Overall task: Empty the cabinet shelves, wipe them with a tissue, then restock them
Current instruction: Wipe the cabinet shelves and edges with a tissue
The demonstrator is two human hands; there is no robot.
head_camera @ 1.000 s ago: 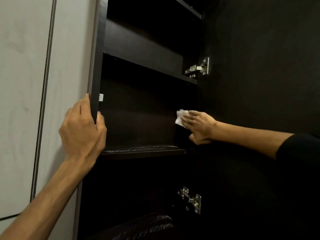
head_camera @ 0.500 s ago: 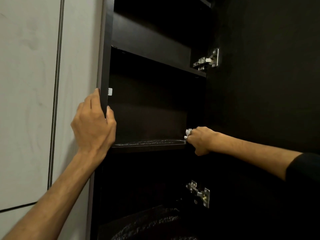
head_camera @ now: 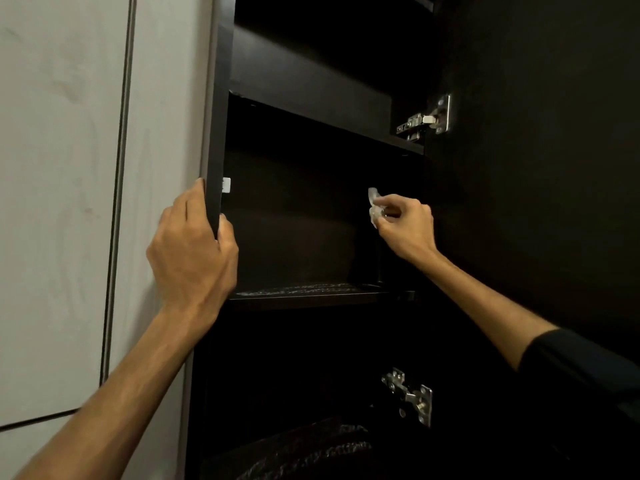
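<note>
Up inside the dark cabinet [head_camera: 221, 98], my right hand [head_camera: 407, 226] pinched the crumpled tissue [head_camera: 374, 206] in curled fingers, raised above the right end of the shelf [head_camera: 311, 296], near the right wall. My left hand [head_camera: 192, 251] gripped the cabinet's left front edge.

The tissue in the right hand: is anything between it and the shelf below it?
Nothing visible. The right hand pinches the tissue in the open compartment, above the shelf, which looks bare apart from its liner.
</note>
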